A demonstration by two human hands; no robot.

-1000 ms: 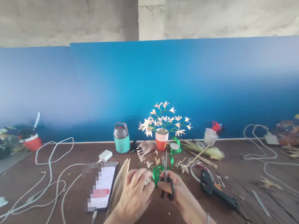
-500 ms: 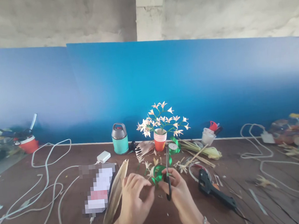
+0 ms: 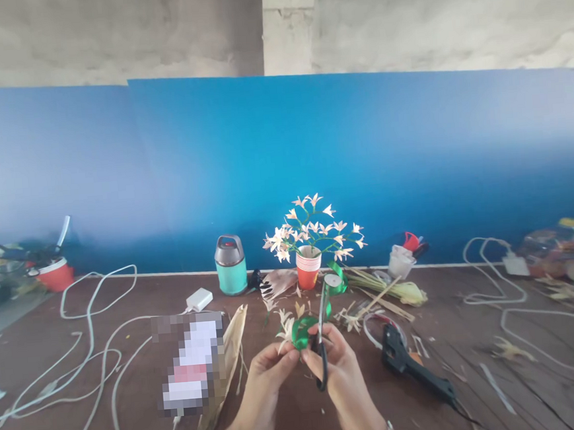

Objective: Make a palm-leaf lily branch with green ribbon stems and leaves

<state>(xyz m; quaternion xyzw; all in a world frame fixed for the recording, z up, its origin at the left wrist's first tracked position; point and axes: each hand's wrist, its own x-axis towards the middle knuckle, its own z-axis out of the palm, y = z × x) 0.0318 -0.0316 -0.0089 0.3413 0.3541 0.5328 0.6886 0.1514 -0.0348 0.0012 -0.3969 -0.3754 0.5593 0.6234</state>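
My right hand (image 3: pixel 343 369) is closed around black-handled scissors (image 3: pixel 323 364), blades pointing away from me. It also pinches a curled green ribbon (image 3: pixel 303 331) between thumb and finger. The fingertips of my left hand (image 3: pixel 266 385) are pinched together at the ribbon's lower edge, almost touching the right thumb. Just beyond the fingers, pale petalled flowers (image 3: pixel 286 324) lie on the table, partly behind the ribbon. A ribbon spool (image 3: pixel 333 281) stands farther back with green ribbon trailing from it.
A red-and-white paper cup (image 3: pixel 308 271) holds branching flowers. A teal flask (image 3: pixel 232 275) stands left of it. A black glue gun (image 3: pixel 413 367) lies to the right. At left are a phone (image 3: pixel 192 365), a dried husk (image 3: pixel 225 379) and white cables (image 3: pixel 90 336).
My left hand has moved in to the right, from a raised curled pose beside the ribbon to a pinch at its edge. The right hand still holds the scissors.
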